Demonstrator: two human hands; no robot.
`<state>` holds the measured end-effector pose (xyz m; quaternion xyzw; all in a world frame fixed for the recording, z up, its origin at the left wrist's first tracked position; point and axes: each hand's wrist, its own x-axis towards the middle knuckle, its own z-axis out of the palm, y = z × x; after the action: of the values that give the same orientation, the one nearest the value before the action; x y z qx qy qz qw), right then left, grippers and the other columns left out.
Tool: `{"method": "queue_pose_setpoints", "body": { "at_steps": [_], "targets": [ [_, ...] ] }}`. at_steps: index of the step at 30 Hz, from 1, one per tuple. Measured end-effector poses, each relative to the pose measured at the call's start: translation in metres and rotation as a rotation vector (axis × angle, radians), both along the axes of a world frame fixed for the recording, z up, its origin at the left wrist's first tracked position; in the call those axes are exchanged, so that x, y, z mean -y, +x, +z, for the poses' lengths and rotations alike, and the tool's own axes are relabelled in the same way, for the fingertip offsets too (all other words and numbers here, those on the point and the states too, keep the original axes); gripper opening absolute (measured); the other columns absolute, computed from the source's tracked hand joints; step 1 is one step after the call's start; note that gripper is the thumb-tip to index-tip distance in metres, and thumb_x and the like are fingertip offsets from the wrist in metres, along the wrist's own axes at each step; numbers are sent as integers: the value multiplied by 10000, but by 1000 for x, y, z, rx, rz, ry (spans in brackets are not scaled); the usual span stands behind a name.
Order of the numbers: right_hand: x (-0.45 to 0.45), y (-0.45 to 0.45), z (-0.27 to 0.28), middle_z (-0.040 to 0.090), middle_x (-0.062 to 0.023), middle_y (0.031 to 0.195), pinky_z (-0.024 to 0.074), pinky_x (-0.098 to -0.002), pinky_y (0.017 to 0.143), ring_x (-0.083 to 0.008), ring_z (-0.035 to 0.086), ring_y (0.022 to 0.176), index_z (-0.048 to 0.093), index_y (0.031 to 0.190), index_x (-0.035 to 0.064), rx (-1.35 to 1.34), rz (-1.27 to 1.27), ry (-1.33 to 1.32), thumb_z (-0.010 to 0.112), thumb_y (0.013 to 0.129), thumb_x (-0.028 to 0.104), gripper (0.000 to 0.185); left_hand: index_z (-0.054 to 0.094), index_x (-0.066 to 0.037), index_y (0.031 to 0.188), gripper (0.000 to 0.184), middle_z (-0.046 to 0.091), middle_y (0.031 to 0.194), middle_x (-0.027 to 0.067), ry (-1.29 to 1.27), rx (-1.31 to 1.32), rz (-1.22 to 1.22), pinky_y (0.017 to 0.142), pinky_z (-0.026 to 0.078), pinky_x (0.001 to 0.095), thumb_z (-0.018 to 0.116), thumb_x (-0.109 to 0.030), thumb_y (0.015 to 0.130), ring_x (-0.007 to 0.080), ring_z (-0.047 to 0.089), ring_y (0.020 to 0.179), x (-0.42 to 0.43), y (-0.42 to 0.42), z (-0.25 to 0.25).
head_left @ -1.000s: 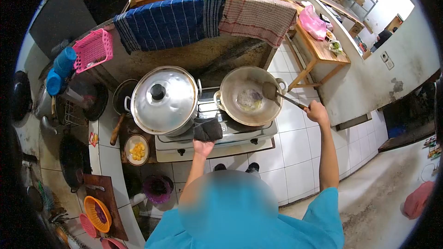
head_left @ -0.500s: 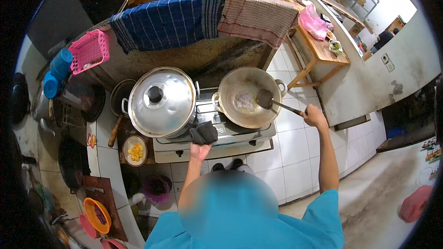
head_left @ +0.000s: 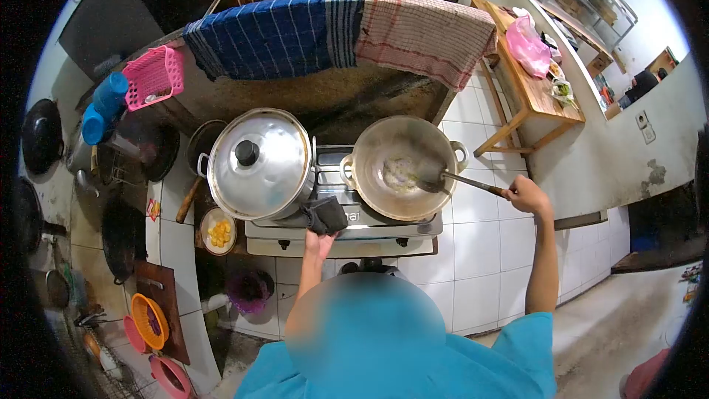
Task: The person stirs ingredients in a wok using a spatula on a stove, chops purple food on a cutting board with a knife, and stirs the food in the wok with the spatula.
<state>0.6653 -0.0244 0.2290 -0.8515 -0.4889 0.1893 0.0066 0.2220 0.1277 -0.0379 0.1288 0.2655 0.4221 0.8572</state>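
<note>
My right hand (head_left: 527, 196) is closed around the handle of a long spatula (head_left: 476, 182). The spatula's dark blade rests low in the near right side of a two-handled wok (head_left: 373, 140). Whitish food (head_left: 399, 174) in a little liquid lies in the wok's bottom. With my left hand (head_left: 319, 244) I grip a folded dark cloth (head_left: 325, 214) at the front of the stove (head_left: 347, 233), just beside a large lidded pot (head_left: 277, 148). The wok and pot stand side by side on the stove.
A plate of yellow pieces (head_left: 219, 233) and a wooden-handled pan (head_left: 193, 198) sit left of the stove. Cloths (head_left: 273, 37) hang over the low wall behind. An orange basket (head_left: 145, 309) lies at lower left. A wooden table (head_left: 509, 66) stands at far right.
The spatula's blade has moved toward the near right side of the wok, and my right hand has shifted right and slightly lower. My left hand stays on the cloth; the view has shifted slightly.
</note>
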Motion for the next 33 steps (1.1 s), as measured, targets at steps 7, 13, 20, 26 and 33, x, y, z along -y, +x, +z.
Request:
{"method": "queue_pose_setpoints", "body": {
  "at_steps": [7,13,20,26,33],
  "targets": [
    [-23,-7,25,602,-260,797,457,-441,692,-394,592,803,564,788,-49,-69,-72,-215,623,809,289,344,484,-123,1235,439,527,1222,64,-90,-96,108,951,386,421,353,-413,932,253,495,1116,-1,17,-2],
    [-12,15,2,590,-274,716,462,-443,667,-401,598,734,567,717,-66,65,118,-29,616,811,280,362,359,-129,1324,526,432,1309,72,-8,-193,217,983,343,450,276,-480,942,261,429,1179,-35,49,-9],
    [-12,4,17,604,-258,740,465,-446,670,-402,595,741,594,714,-65,-3,3,-155,628,794,267,343,230,-94,1354,568,336,1360,104,231,-772,218,979,302,414,383,-442,932,271,317,1245,-59,92,17],
    [-22,-2,-1,605,-243,706,464,-415,611,-359,603,675,625,744,-53,63,65,-88,635,798,292,349,346,-15,1144,416,508,1078,225,606,-1155,59,895,369,349,512,-307,898,293,493,1030,-84,100,18],
    [-28,-9,22,615,-249,850,465,-424,721,-374,598,820,601,802,-42,25,22,-197,628,801,294,337,556,83,961,627,592,911,286,681,-1310,-134,803,434,408,549,-525,807,377,580,911,-115,93,2]
  ]
}}
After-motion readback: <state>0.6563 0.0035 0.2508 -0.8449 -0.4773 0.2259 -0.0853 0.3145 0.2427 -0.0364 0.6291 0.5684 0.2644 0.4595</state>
